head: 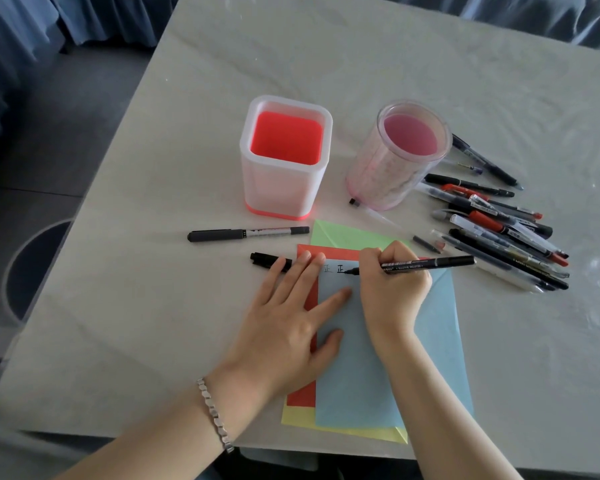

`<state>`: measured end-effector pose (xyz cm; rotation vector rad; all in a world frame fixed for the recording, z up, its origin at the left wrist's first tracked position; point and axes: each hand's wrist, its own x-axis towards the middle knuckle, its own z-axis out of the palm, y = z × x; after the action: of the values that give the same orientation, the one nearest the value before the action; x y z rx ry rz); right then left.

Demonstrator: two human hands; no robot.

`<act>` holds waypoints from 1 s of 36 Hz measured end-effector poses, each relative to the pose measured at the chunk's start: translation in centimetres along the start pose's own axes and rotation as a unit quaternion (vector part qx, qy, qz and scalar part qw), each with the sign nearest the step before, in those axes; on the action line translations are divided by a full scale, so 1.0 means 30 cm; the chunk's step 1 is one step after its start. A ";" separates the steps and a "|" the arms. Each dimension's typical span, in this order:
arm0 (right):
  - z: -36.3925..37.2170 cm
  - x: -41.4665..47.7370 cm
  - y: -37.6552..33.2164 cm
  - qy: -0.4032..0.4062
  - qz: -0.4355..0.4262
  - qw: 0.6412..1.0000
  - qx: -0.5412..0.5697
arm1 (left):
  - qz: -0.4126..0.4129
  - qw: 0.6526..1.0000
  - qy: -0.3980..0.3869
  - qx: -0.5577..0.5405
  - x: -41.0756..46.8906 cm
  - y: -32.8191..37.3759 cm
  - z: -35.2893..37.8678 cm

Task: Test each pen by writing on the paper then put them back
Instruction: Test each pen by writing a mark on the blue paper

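Observation:
My right hand (pixel 392 289) grips a black marker pen (pixel 430 263) with its tip on the top of a light blue paper (pixel 430 341), beside two written characters. My left hand (pixel 291 320) lies flat with straight fingers on the paper stack's left edge, pressing it down. Under its fingertips lies a black pen cap (pixel 265 259). A capped black-and-silver pen (pixel 246 233) lies further up on the table. Red, green and yellow sheets show beneath the blue one. A heap of several pens (pixel 499 223) lies to the right.
A square white holder with a red inside (pixel 284 199) and a round clear pink holder (pixel 388 168) stand behind the papers, both holding nothing. The table's (pixel 153 306) front edge runs near my forearms. Blue chairs stand beyond the table.

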<state>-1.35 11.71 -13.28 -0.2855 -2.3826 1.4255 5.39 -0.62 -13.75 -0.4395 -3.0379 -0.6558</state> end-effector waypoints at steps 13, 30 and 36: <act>-0.014 0.007 -0.029 0.025 0.065 0.995 0.069 | 0.021 1.000 0.005 0.006 -0.004 -0.008 0.006; -0.242 0.012 -0.077 -0.118 0.122 0.977 0.132 | -0.053 0.986 0.150 0.043 0.017 -0.108 -0.086; -0.331 -0.008 -0.105 -0.133 0.177 0.956 0.193 | -0.120 0.983 0.112 -0.083 0.029 -0.075 -0.129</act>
<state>2.80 18.18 -6.23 -0.4580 -2.2573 2.1797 3.74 -3.92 -11.07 0.0049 -2.8544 -0.9045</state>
